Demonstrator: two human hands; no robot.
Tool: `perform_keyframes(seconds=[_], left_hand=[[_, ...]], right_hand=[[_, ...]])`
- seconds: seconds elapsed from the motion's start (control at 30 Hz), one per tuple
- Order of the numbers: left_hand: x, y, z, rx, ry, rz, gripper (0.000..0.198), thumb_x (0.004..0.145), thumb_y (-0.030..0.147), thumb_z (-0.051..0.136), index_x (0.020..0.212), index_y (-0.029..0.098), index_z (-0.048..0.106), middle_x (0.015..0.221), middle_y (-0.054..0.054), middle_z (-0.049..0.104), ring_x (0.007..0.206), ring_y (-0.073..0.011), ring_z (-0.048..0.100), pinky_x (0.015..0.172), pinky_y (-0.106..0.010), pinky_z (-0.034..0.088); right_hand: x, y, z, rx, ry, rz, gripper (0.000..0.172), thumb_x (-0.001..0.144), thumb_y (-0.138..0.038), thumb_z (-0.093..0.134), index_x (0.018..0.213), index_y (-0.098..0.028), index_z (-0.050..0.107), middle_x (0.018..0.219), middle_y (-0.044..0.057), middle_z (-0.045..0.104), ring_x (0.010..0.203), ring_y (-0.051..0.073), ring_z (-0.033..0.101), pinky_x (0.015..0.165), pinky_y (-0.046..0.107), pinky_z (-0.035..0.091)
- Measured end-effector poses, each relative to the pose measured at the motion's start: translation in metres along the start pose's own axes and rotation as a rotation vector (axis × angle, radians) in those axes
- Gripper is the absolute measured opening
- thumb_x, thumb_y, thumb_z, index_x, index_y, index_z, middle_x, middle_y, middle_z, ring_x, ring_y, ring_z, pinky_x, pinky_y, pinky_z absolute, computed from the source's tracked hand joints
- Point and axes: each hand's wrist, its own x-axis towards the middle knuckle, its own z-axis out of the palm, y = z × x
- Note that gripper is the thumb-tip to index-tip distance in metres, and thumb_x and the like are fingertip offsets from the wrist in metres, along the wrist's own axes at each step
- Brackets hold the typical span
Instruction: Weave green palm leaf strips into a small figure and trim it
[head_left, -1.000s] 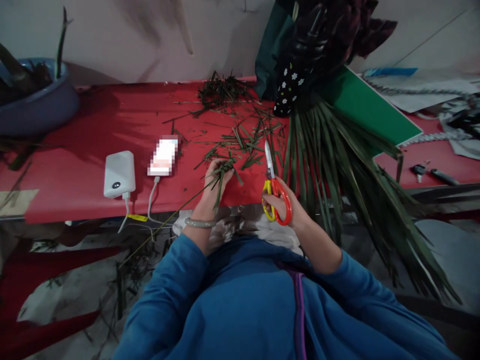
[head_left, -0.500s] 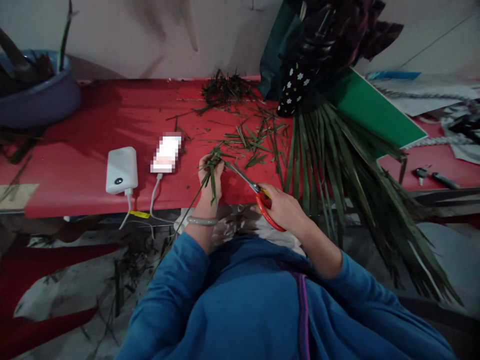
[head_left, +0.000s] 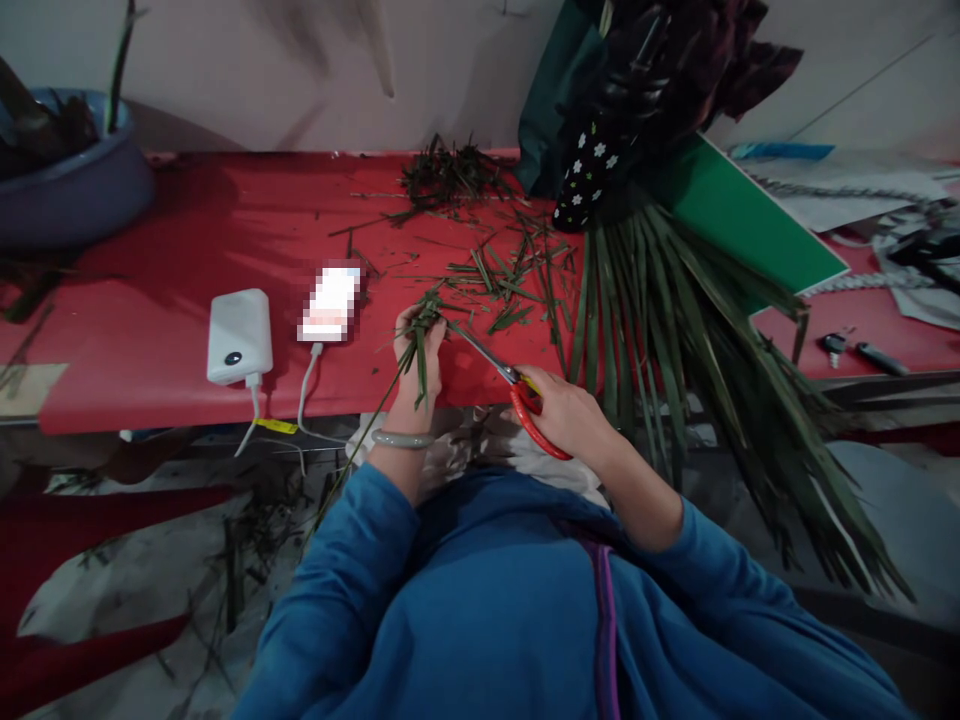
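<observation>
My left hand (head_left: 433, 358) is closed around a small woven piece of green palm leaf (head_left: 421, 325), near the front edge of the red-covered table (head_left: 247, 220). Loose leaf ends hang from the piece over the wrist, and one long thin strip trails down past the grey bangle (head_left: 403, 439). Red-handled scissors (head_left: 538, 425) are gripped in my right hand (head_left: 568, 415). Their blades point up and left, with the tips beside the woven piece; whether they touch it I cannot tell. Cut leaf scraps (head_left: 502, 285) lie just beyond both hands.
A white power bank (head_left: 240, 337) and a lit phone (head_left: 330, 303), both cabled, lie at left. A purple basin (head_left: 75, 205) stands behind them. Long palm leaves (head_left: 675, 330) spread over the table's edge at right, near a green board (head_left: 757, 215) and keys (head_left: 834, 346).
The whole view has shifted very slightly. Both hands, the woven piece and the scissors keep nearly the same places relative to each other.
</observation>
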Motion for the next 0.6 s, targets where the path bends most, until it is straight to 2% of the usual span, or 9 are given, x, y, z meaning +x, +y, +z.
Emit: perform_keyframes(seconds=[0.37, 0.5, 0.6], left_hand=[[-0.0015, 0.0048, 0.0008, -0.004, 0.012, -0.06, 0.033, 0.065, 0.028, 0.066, 0.093, 0.023, 0.049, 0.092, -0.002, 0.056, 0.079, -0.0104, 0.056, 0.076, -0.026, 0.047], [-0.0011, 0.0037, 0.0008, -0.005, 0.004, -0.041, 0.034, 0.065, 0.031, 0.066, 0.094, 0.023, 0.049, 0.09, -0.001, 0.056, 0.076, -0.0103, 0.055, 0.072, -0.026, 0.047], [-0.0021, 0.0049, 0.0017, 0.0, -0.05, -0.023, 0.032, 0.064, 0.03, 0.066, 0.091, 0.023, 0.05, 0.089, -0.001, 0.056, 0.077, -0.0105, 0.055, 0.074, -0.027, 0.046]], right_hand=[[0.004, 0.0013, 0.001, 0.056, -0.023, -0.045, 0.046, 0.078, -0.043, 0.049, 0.12, -0.025, 0.043, 0.108, 0.004, 0.063, 0.091, 0.022, 0.062, 0.074, 0.029, 0.045], [0.003, 0.0008, -0.0017, 0.036, -0.042, -0.049, 0.048, 0.078, -0.047, 0.047, 0.121, -0.025, 0.043, 0.108, 0.004, 0.063, 0.093, 0.021, 0.061, 0.076, 0.028, 0.045], [0.0031, -0.0008, -0.0042, 0.004, -0.034, -0.037, 0.052, 0.076, -0.052, 0.047, 0.121, -0.025, 0.042, 0.109, 0.004, 0.062, 0.093, 0.022, 0.061, 0.075, 0.029, 0.045]])
